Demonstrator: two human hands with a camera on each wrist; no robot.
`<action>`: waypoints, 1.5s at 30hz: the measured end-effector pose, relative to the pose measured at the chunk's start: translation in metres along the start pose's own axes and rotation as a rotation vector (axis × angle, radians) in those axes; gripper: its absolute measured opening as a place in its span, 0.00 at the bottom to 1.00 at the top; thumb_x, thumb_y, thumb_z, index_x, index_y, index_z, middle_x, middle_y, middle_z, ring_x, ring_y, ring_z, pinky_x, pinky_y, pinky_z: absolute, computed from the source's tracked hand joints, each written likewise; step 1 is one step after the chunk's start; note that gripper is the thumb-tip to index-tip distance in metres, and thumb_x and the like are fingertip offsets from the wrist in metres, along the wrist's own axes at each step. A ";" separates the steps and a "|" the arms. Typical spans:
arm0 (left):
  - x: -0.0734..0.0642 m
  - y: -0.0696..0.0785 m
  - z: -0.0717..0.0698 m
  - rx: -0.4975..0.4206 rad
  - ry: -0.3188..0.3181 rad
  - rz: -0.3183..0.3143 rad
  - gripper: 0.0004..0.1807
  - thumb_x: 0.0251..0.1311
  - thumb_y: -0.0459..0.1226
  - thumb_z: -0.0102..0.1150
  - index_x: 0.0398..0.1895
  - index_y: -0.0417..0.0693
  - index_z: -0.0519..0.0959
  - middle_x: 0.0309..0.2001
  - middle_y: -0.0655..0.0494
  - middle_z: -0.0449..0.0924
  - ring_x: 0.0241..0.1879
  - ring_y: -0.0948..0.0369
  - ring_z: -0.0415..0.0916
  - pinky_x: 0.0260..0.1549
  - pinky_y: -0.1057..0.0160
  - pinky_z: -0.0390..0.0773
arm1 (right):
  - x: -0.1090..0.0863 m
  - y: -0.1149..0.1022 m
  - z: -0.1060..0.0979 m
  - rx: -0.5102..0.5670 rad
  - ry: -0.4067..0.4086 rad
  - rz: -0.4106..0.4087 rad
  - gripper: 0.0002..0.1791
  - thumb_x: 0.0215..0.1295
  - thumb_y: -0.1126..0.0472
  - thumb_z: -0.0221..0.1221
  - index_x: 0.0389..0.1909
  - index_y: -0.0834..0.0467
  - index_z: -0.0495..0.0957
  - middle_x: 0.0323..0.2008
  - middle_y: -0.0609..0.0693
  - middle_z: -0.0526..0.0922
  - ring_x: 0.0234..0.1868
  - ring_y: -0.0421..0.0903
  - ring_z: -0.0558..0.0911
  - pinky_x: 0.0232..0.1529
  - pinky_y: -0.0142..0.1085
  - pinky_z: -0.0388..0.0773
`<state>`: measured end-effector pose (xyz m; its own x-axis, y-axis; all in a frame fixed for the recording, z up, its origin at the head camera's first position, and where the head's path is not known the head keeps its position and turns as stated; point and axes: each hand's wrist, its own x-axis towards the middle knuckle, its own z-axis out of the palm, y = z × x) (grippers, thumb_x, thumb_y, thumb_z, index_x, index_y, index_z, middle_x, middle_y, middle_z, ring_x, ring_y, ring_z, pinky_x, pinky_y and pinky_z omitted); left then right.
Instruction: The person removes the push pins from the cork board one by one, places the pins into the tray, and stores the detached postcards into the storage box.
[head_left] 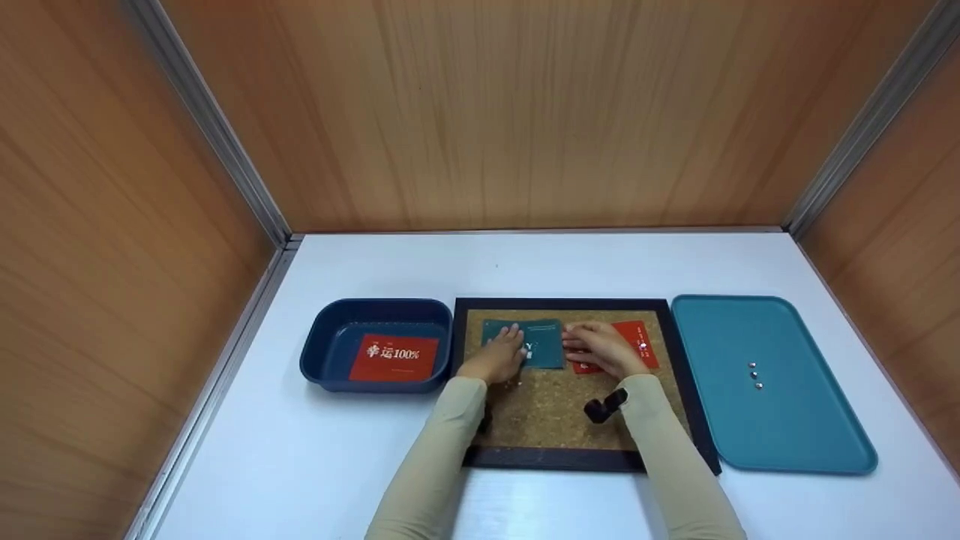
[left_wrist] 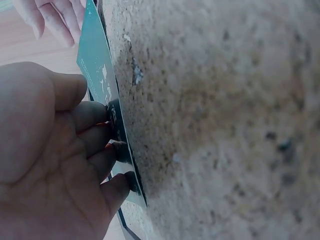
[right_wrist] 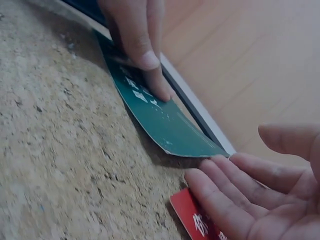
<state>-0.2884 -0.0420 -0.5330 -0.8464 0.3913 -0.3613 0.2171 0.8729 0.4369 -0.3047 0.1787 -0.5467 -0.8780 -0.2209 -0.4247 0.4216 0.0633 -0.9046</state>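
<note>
A green card (head_left: 550,346) with white print lies on the cork board (head_left: 551,412). My left hand (head_left: 495,357) presses on its left part with fingers extended; in the left wrist view the fingertips touch the card's face (left_wrist: 95,42). At the card's right edge are the fingertips of my right hand (head_left: 602,349), fingers extended and thumb apart in the right wrist view. There the green card's near end (right_wrist: 175,132) bows up off the cork. A red card (head_left: 637,337) lies partly under my right hand, with a small shiny dot on it.
Left of the board stands a dark blue bin (head_left: 319,352) with a red card (head_left: 394,358) showing white characters inside. On the right lies a teal tray (head_left: 780,435) holding 3 small shiny studs (head_left: 754,374). Wood-patterned walls (head_left: 510,112) enclose the white table (head_left: 390,262).
</note>
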 end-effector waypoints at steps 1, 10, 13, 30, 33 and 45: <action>0.000 0.000 0.000 0.002 -0.003 -0.003 0.29 0.77 0.45 0.31 0.76 0.44 0.49 0.78 0.50 0.41 0.77 0.54 0.38 0.75 0.52 0.46 | 0.000 0.000 0.002 -0.009 0.000 -0.004 0.28 0.73 0.56 0.52 0.67 0.68 0.62 0.62 0.67 0.70 0.61 0.58 0.76 0.58 0.43 0.77; 0.001 0.000 0.005 -0.009 -0.016 -0.007 0.29 0.77 0.45 0.32 0.76 0.45 0.49 0.78 0.51 0.40 0.77 0.54 0.37 0.75 0.52 0.45 | -0.003 0.005 0.013 -0.142 0.014 -0.073 0.31 0.73 0.58 0.52 0.69 0.69 0.58 0.65 0.69 0.65 0.63 0.61 0.73 0.56 0.44 0.79; 0.001 0.000 0.006 -0.010 -0.014 -0.003 0.29 0.77 0.45 0.32 0.76 0.44 0.50 0.78 0.50 0.40 0.77 0.54 0.38 0.75 0.52 0.45 | -0.002 0.007 0.015 -0.177 0.054 -0.068 0.29 0.72 0.59 0.52 0.68 0.69 0.60 0.64 0.68 0.68 0.61 0.60 0.75 0.56 0.44 0.79; 0.002 0.000 0.002 0.020 -0.013 -0.005 0.29 0.77 0.45 0.31 0.76 0.45 0.49 0.78 0.51 0.41 0.77 0.55 0.37 0.75 0.53 0.45 | 0.007 0.010 0.028 -0.329 0.285 -0.059 0.11 0.62 0.63 0.63 0.41 0.66 0.77 0.32 0.55 0.80 0.26 0.43 0.81 0.31 0.35 0.83; 0.002 -0.002 0.001 0.012 -0.008 0.002 0.29 0.77 0.45 0.31 0.76 0.46 0.49 0.78 0.51 0.41 0.77 0.55 0.37 0.75 0.53 0.45 | 0.010 0.010 0.028 -0.316 0.277 -0.042 0.11 0.62 0.63 0.63 0.39 0.65 0.76 0.31 0.54 0.79 0.26 0.43 0.81 0.30 0.34 0.82; -0.001 -0.009 0.000 -0.035 -0.005 0.070 0.28 0.77 0.45 0.30 0.75 0.43 0.50 0.77 0.49 0.40 0.77 0.52 0.36 0.75 0.51 0.44 | 0.012 0.006 0.024 -0.278 0.223 0.014 0.10 0.62 0.61 0.64 0.39 0.63 0.76 0.31 0.51 0.80 0.24 0.41 0.81 0.26 0.31 0.80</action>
<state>-0.2892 -0.0504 -0.5369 -0.8271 0.4529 -0.3328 0.2586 0.8324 0.4901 -0.3074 0.1534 -0.5568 -0.9132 -0.0018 -0.4074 0.3835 0.3341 -0.8610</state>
